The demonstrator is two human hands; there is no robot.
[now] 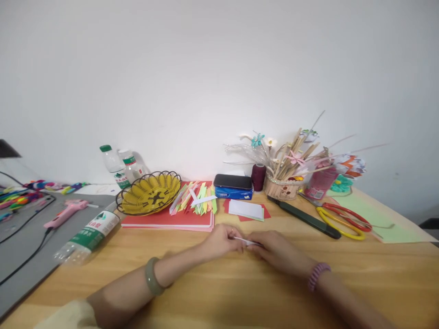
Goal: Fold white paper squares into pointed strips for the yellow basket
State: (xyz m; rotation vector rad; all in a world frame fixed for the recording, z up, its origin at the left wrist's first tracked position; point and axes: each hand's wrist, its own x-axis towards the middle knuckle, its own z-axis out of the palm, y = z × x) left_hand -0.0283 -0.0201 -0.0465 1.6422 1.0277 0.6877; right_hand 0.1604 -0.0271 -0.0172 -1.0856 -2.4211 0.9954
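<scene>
Both hands meet over the front middle of the wooden table. My left hand (222, 241) is closed, pinching one end of a thin white paper strip (244, 241). From the other side, my right hand (270, 246) closes on the strip's right end; part of the strip is hidden by the fingers. Just beyond the hands lies a small stack of white paper cards (246, 209) on red and green sheets. Cut strips of coloured paper (202, 201) are heaped behind my left hand, on a stack of red paper (164, 221).
A yellow woven basket (151, 194), a lying plastic bottle (89, 235) and a pink glue gun (66, 214) are on the left. A phone (233, 181) rests on a blue pack (233, 193). To the right are a dark green-handled tool (308, 219), scissors (343, 221) and a stick-filled basket (283, 188).
</scene>
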